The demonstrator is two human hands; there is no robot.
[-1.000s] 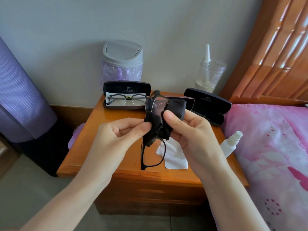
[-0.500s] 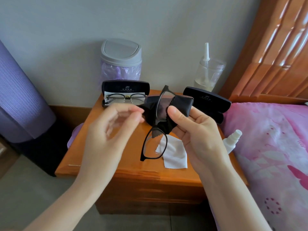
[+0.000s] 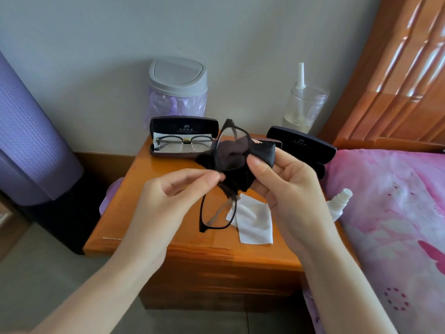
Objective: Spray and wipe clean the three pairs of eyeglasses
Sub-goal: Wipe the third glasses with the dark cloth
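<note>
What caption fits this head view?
Left hand and right hand work dark cloth over black glasses above nightstand.

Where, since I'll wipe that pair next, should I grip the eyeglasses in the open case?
Pinch the eyeglasses at the bridge, from above and the front: the lid of the open case stands behind them, and the lenses lie face up, so fingers should stay off them.

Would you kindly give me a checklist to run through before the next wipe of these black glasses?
1. Black glasses held above the nightstand: ok.
2. Black cloth covers the upper lens: ok.
3. Right hand grips cloth against lens: ok.
4. Left hand pinching frame or cloth: cannot tell.
5. Spray bottle near the right wrist: ok.
6. Lower lens clean: cannot tell.
</note>
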